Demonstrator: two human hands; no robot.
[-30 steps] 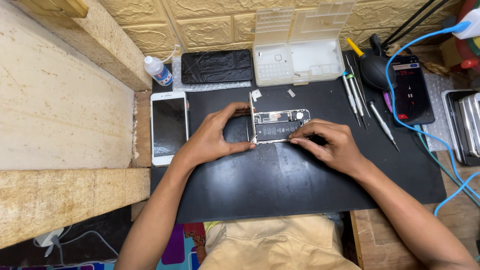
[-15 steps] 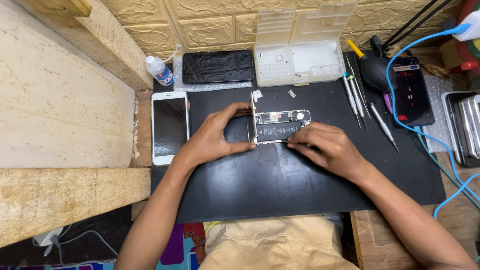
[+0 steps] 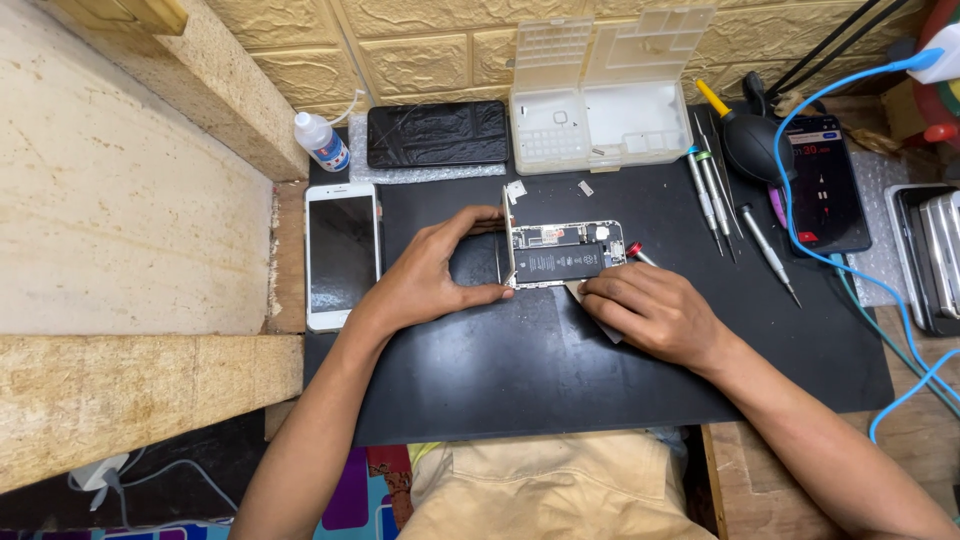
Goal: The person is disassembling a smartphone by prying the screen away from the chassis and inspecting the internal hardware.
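An opened phone body (image 3: 565, 255) lies on the black mat (image 3: 520, 370), its black battery and circuit board showing. Its screen panel (image 3: 507, 235) stands lifted on edge at the left end. My left hand (image 3: 435, 270) wraps around that screen panel, thumb at the lower corner. My right hand (image 3: 650, 312) rests at the body's lower right edge, pressing a thin flat grey pick (image 3: 595, 312) against it. A red-tipped screwdriver (image 3: 636, 252) pokes out from behind my right fingers.
A white phone (image 3: 341, 255) lies face up left of the mat. At the back are a black phone (image 3: 437, 133), a small bottle (image 3: 320, 141) and an open parts box (image 3: 598, 100). Screwdrivers (image 3: 712, 195), a blower (image 3: 757, 145), a lit phone (image 3: 823, 185) and blue cable (image 3: 905, 330) sit right.
My hands stay on the opened phone. My right hand has shifted slightly left along the lower edge; the screen panel remains lifted.
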